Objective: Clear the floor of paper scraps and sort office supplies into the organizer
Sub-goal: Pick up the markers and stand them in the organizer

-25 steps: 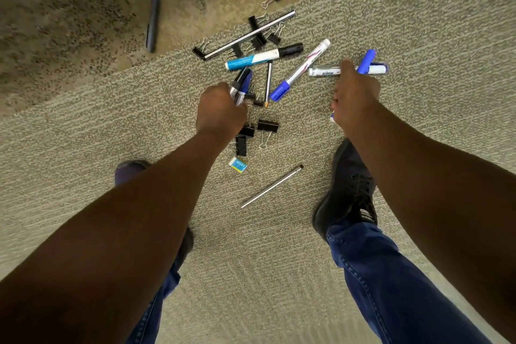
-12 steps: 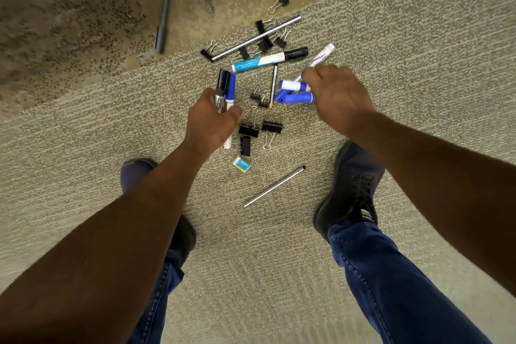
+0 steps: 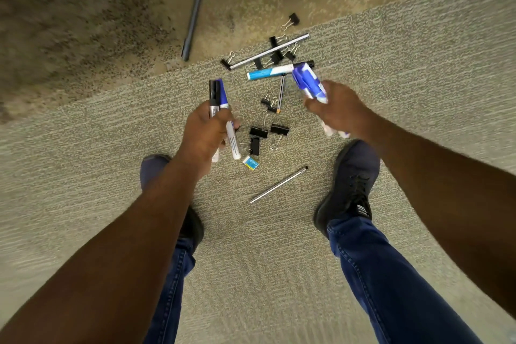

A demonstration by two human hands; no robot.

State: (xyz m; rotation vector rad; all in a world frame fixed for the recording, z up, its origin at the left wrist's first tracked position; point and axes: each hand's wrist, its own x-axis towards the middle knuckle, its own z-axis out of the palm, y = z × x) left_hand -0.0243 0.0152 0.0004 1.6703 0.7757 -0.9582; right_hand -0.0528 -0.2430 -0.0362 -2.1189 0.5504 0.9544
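Both arms reach down. The left hand (image 3: 205,131) grips two markers (image 3: 222,109); the right hand (image 3: 336,112) clutches blue-capped markers (image 3: 308,82). Binder clips (image 3: 258,132), a blue marker (image 3: 269,73) and a metal rod (image 3: 279,185) lie on the carpet (image 3: 418,86) between the shoes (image 3: 349,184).

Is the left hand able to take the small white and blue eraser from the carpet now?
Probably not yet: the left hand already grips two markers. The small white and blue eraser lies uncovered just beside it.
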